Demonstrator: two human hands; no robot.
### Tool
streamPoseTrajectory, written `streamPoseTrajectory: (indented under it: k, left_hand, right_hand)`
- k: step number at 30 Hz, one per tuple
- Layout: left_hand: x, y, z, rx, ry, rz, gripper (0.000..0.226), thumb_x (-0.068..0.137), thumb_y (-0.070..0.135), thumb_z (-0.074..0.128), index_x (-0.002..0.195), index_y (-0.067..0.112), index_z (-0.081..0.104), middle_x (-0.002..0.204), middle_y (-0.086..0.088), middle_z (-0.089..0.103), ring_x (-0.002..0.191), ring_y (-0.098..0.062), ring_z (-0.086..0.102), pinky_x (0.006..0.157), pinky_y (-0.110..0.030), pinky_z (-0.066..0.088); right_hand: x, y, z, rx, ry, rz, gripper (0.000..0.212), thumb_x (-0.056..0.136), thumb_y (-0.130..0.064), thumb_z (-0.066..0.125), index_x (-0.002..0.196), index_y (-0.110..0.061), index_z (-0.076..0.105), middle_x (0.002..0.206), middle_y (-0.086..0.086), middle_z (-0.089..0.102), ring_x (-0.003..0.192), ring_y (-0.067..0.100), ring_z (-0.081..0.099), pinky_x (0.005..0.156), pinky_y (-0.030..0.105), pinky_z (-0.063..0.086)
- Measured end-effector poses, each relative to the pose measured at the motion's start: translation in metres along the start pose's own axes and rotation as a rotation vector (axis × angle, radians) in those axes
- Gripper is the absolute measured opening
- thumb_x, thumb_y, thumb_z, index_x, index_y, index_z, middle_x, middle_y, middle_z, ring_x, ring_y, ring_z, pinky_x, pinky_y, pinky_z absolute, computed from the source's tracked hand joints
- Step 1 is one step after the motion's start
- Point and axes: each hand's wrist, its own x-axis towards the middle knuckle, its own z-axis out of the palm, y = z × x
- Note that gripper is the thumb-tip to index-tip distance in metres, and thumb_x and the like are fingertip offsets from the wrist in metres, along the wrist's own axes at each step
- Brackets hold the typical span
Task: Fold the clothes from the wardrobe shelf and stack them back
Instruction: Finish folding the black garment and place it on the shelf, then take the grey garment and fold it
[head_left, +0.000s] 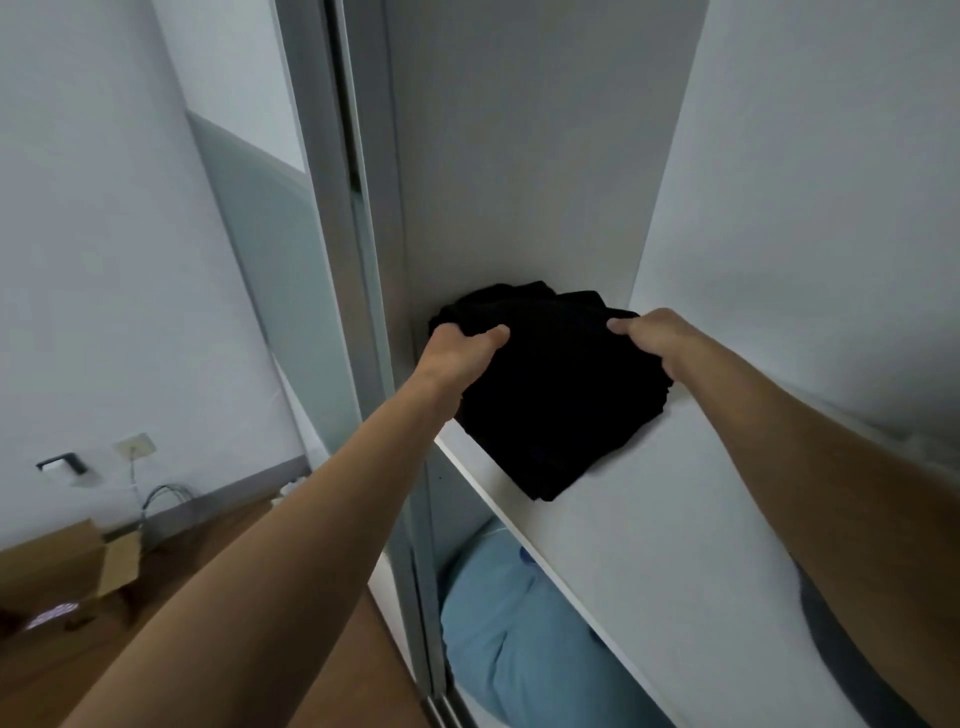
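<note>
Both arms reach up into the white wardrobe, and the 2 hands hold a pile of black fabric garments (550, 395) that lies on the white wardrobe shelf (623, 519), pushed toward the back left corner where the shelf meets the side panel. The left hand (457, 353) grips the pile's left edge, thumb lying across the top and fingers curled out of sight beneath or behind the cloth. The right hand (649, 338) grips the right edge the same way, thumb pressed on top and fingers hidden under the fabric.

The pile looks layered and fairly squared at its near corner, so it is probably folded clothing being set in place, though the black cloth swallows all detail and it could equally be a pile about to be lifted out. On the stacking reading, the task is near its closing step.

The next move would then call for both hands to ease the pile flat against the back wall, keep the layers aligned, and slide the fingers out from under without dragging the bottom garment askew. A light blue cloth bundle (519, 623) sits in the compartment below the shelf, well apart from the hands.
</note>
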Motion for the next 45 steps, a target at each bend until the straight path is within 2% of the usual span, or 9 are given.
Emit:
streamPoseTrajectory:
  k: [6, 10, 13, 16, 23, 32, 38, 41, 45]
  left_hand:
    - [0.001, -0.011, -0.007, 0.327, 0.277, 0.138, 0.035, 0.09, 0.036, 0.068, 0.104, 0.005, 0.06, 0.095, -0.009, 0.068, 0.088, -0.029, 0.066, 0.078, -0.043, 0.057]
    - [-0.01, -0.009, 0.001, 0.684, 0.569, 0.695, 0.043, 0.081, 0.024, 0.073, 0.115, 0.02, 0.048, 0.112, -0.002, 0.054, 0.103, -0.026, 0.053, 0.085, -0.041, 0.047]
    - [0.006, -0.003, 0.013, 1.009, 0.272, 0.933, 0.046, 0.086, 0.039, 0.06, 0.13, 0.026, 0.055, 0.132, -0.002, 0.054, 0.127, -0.028, 0.045, 0.106, -0.048, 0.032]
    - [0.025, -0.011, 0.026, 1.153, -0.117, 0.592, 0.05, 0.099, 0.05, 0.038, 0.147, 0.035, 0.043, 0.157, 0.004, 0.037, 0.147, -0.024, 0.026, 0.118, -0.05, 0.019]
    - [0.023, 0.021, 0.057, 1.434, -0.241, 0.461, 0.05, 0.096, 0.039, 0.041, 0.14, 0.017, 0.048, 0.145, -0.012, 0.041, 0.134, -0.037, 0.037, 0.112, -0.061, 0.025]
    - [-0.057, 0.003, 0.18, 0.622, -0.687, 0.798, 0.033, 0.088, 0.014, 0.047, 0.109, 0.028, 0.067, 0.126, 0.004, 0.063, 0.114, -0.022, 0.06, 0.096, -0.033, 0.046]
    - [-0.097, -0.041, 0.27, 0.536, -1.004, 0.729, 0.061, 0.09, 0.032, 0.064, 0.144, 0.018, 0.042, 0.152, -0.007, 0.038, 0.137, -0.029, 0.04, 0.112, -0.045, 0.036]
    - [-0.114, -0.057, 0.303, 0.716, -1.011, 0.763, 0.088, 0.081, 0.051, 0.07, 0.151, 0.021, 0.027, 0.159, -0.006, 0.027, 0.144, -0.03, 0.027, 0.116, -0.053, 0.024]
    - [-0.117, -0.064, 0.315, 0.742, -0.902, 0.85, 0.055, 0.08, 0.045, 0.068, 0.128, 0.021, 0.054, 0.131, -0.006, 0.055, 0.127, -0.031, 0.046, 0.107, -0.054, 0.028]
  right_hand:
    - [0.007, -0.02, 0.011, 0.123, 0.138, -0.366, 0.035, 0.1, -0.038, 0.055, 0.086, -0.009, 0.068, 0.084, 0.004, 0.068, 0.076, 0.017, 0.065, 0.063, 0.024, 0.049]
    - [0.023, -0.024, 0.012, -0.271, 0.193, -0.278, 0.026, 0.096, -0.033, 0.061, 0.096, -0.007, 0.066, 0.104, 0.013, 0.067, 0.107, 0.034, 0.063, 0.096, 0.041, 0.048]
    - [0.014, -0.012, 0.021, -0.408, 0.338, -0.289, 0.03, 0.096, -0.031, 0.058, 0.123, -0.019, 0.06, 0.129, 0.007, 0.058, 0.123, 0.032, 0.051, 0.105, 0.049, 0.039]
    - [0.004, 0.008, 0.039, -0.416, 0.241, -0.501, 0.034, 0.101, -0.034, 0.047, 0.13, -0.021, 0.058, 0.135, 0.009, 0.057, 0.127, 0.033, 0.049, 0.104, 0.048, 0.042]
    - [-0.028, 0.04, -0.004, -0.417, 0.101, -0.354, 0.038, 0.103, -0.028, 0.048, 0.137, -0.012, 0.057, 0.142, 0.007, 0.057, 0.131, 0.024, 0.051, 0.105, 0.028, 0.034]
    - [-0.198, 0.104, -0.148, -0.185, 0.624, -0.214, 0.014, 0.096, -0.023, 0.062, 0.097, -0.017, 0.075, 0.1, -0.002, 0.074, 0.085, -0.002, 0.064, 0.077, 0.007, 0.045]
    - [-0.291, 0.209, -0.17, -0.473, 0.611, 0.409, 0.067, 0.079, -0.054, 0.076, 0.134, -0.02, 0.058, 0.133, -0.005, 0.056, 0.123, 0.017, 0.053, 0.101, 0.032, 0.042]
    - [-0.297, 0.233, -0.158, -0.623, 0.724, 0.341, 0.05, 0.08, -0.042, 0.078, 0.122, -0.02, 0.062, 0.129, 0.001, 0.059, 0.121, 0.025, 0.054, 0.102, 0.048, 0.045]
    - [-0.291, 0.235, -0.158, -0.595, 0.895, 0.319, 0.014, 0.085, -0.025, 0.074, 0.085, -0.029, 0.06, 0.106, -0.002, 0.062, 0.105, 0.022, 0.059, 0.095, 0.048, 0.048]
